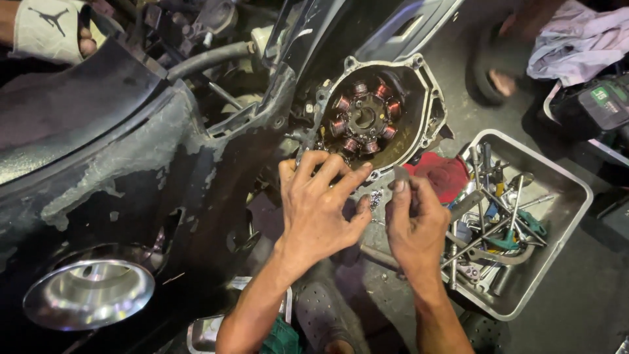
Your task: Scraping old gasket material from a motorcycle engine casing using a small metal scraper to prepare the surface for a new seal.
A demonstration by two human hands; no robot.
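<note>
Clearly mid-work at engine side of a black scooter body [98,151], panel scuffed and peeling. Left hand [318,206] spread, fingers fanned against lower edge of the stator housing [383,111], probably bracing or feeling the rim there. Right hand [413,226] pinched on a small flat grey metal piece [401,174], thumb and forefinger closed around it, held upright just below the housing, likely for scraping or prying at the mating face; exact tool type too small to tell. Stator [363,118] with copper coils exposed, cover off, hence open access. Red rag [442,174] tucked just beside housing, near for wiping. Metal tray [570,196] on the floor at right, loaded with wrenches and sockets, kept within reach of right hand. Small loose shiny bits [375,198] seen between both hands, possibly fasteners. Another person's gloved hand [49,29] at top left, gripping bodywork, apart from the work.
</note>
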